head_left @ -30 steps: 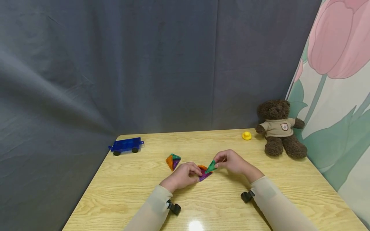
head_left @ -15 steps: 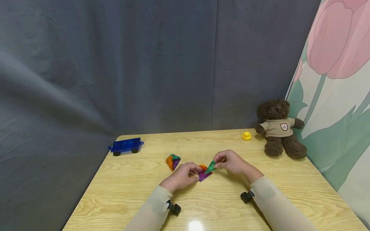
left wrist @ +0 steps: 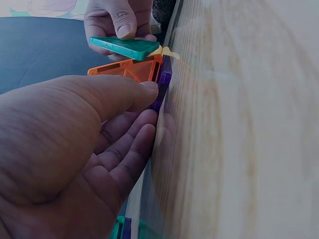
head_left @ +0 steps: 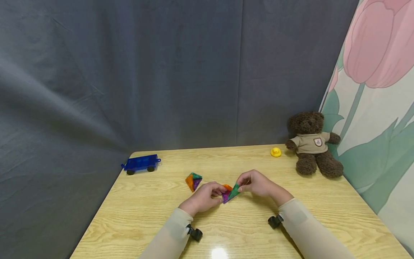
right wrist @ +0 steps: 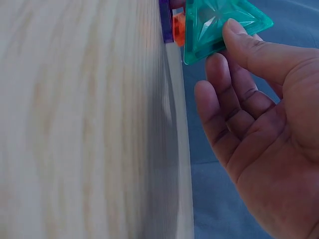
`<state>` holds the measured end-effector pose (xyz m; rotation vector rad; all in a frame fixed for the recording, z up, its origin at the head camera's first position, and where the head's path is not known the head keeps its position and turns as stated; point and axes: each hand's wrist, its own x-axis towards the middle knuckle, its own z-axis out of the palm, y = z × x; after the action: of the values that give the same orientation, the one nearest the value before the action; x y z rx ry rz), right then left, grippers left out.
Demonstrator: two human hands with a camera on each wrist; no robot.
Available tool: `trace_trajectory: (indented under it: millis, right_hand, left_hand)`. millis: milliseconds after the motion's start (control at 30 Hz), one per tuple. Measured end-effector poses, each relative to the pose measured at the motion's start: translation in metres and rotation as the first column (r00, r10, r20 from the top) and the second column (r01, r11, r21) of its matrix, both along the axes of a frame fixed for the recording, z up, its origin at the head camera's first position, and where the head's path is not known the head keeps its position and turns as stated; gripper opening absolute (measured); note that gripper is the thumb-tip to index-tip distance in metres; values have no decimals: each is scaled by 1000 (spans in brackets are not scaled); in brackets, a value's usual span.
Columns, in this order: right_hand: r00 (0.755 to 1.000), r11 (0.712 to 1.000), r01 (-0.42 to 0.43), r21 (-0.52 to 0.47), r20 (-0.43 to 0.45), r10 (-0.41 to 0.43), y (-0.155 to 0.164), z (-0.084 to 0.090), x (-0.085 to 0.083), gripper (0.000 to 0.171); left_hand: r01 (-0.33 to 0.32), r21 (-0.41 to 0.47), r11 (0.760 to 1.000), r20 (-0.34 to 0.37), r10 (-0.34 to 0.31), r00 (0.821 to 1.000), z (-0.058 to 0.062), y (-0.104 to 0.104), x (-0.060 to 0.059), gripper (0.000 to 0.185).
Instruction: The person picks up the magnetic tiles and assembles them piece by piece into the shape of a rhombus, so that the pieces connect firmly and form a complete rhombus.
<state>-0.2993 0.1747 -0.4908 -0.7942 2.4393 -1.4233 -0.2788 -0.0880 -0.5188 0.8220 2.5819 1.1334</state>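
Observation:
A green triangular magnetic tile [head_left: 234,192] is pinched between the thumb and fingers of my right hand [head_left: 255,183], tilted, its lower edge at a purple magnetic tile [head_left: 225,197]. That purple tile lies on the table, and an orange triangular magnetic tile [left wrist: 132,69] stands up from it. My left hand [head_left: 205,196] grips these two joined tiles from the left, the thumb against the orange one in the left wrist view. In the right wrist view the green tile [right wrist: 214,25] sits right beside the orange tile [right wrist: 180,30]. My left fingers hide part of the purple tile.
A small pyramid of orange, green and purple tiles [head_left: 193,182] stands just beyond my left hand. At the back left is a blue wheeled wagon base [head_left: 141,163]. A yellow rubber duck [head_left: 276,152] and a brown teddy bear [head_left: 308,144] are at the back right.
My right hand has lowered slightly to the left, bringing the green tile down against the purple tile's right side. The left hand has stayed in place.

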Motion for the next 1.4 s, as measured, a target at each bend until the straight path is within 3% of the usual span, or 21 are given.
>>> trace_trajectory:
  millis: [333, 567, 900, 1400]
  right_hand:
    - [997, 997, -77, 21, -16, 77, -7, -12, -3, 7]
    - [998, 997, -49, 53, -31, 51, -9, -13, -2, 8]
    - [995, 998, -64, 21, -70, 65, -8, -13, -1, 11]
    - [998, 999, -35, 32, -58, 37, -9, -15, -1, 13]
  left_hand:
    - [28, -3, 1000, -44, -28, 999, -2, 0, -2, 34]
    - [35, 5, 999, -43, -35, 998, 2, 0, -1, 33]
    - [28, 20, 999, -22, -27, 999, 2, 0, 0, 32]
    - [32, 26, 999, -24, -32, 999, 3, -1, 1, 32]
